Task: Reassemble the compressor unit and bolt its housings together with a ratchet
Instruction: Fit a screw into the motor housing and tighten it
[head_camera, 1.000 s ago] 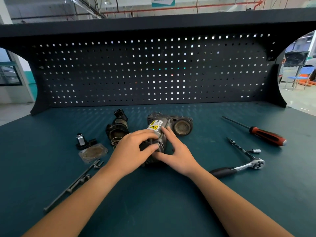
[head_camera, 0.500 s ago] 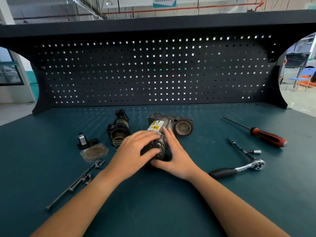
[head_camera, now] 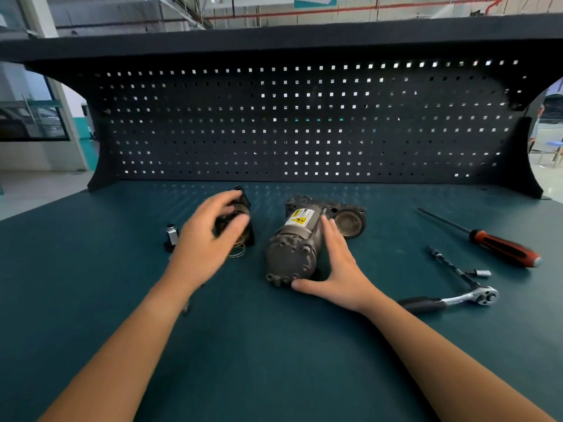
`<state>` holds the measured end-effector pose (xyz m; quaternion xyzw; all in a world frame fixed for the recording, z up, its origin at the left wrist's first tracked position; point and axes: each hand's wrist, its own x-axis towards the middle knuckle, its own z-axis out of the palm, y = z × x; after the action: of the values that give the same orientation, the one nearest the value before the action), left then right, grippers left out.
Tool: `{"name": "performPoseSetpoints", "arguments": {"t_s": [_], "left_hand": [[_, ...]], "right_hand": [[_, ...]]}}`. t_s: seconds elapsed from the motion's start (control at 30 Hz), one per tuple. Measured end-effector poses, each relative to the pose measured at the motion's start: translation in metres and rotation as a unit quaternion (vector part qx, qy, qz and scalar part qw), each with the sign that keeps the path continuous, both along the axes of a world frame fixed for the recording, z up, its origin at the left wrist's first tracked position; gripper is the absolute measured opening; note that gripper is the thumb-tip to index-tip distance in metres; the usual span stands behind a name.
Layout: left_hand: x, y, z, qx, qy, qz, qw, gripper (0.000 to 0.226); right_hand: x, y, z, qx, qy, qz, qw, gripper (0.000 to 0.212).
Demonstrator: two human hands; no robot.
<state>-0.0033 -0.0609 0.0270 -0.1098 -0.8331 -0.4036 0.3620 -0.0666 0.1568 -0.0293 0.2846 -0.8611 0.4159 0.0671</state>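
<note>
Since a moment ago the left hand [head_camera: 210, 239] has come off the compressor unit [head_camera: 292, 248] and swung left, over the black housing [head_camera: 246, 204] with its wire spring [head_camera: 239, 253]. That hand is blurred, fingers half bent and thumb out; I cannot tell whether it has closed on the housing or only hangs above it.

Room to move is good. The teal bench top [head_camera: 274, 354] lies bare across the whole near stretch between the forearms, while the pegboard [head_camera: 304, 123] walls off the back and the bench falls away at its left edge.

The hands are apart. The right hand [head_camera: 338, 269] stays flat against the compressor's right flank, fingers straight along the body and thumb touching the near end cap. The unit lies on its side mid-bench, yellow warning label up, with its round cup end [head_camera: 348, 223] at the far right.

A small silver fitting [head_camera: 171, 236] stands just left of the left hand. Well to the right lie the ratchet [head_camera: 469, 298], an extension bar [head_camera: 447, 263] reaching from its head, a loose socket [head_camera: 483, 273] beside that, and a red-handled screwdriver [head_camera: 499, 249] further back.
</note>
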Motion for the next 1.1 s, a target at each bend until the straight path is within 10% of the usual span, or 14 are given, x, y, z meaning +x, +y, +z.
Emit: {"name": "performPoseSetpoints", "arguments": {"t_s": [0.13,0.27,0.43,1.1], "left_hand": [[0.031,-0.071,-0.009,-0.058,-0.161,0.157,0.973,0.021],[0.079,-0.116,-0.042,-0.257,-0.38,0.177,0.87,0.033],[0.116,-0.125,-0.05,-0.164,-0.314,0.102,0.93,0.018],[0.109,-0.097,-0.047,-0.157,-0.152,0.252,0.943,0.012]], "right_hand": [[0.001,0.001,-0.003,-0.041,0.002,-0.001,0.999,0.118],[0.002,0.0,-0.007,-0.079,-0.002,-0.008,0.997,0.112],[0.012,-0.01,-0.002,-0.099,0.055,-0.041,0.993,0.092],[0.006,-0.014,0.007,-0.009,0.195,-0.053,0.979,0.041]]}}
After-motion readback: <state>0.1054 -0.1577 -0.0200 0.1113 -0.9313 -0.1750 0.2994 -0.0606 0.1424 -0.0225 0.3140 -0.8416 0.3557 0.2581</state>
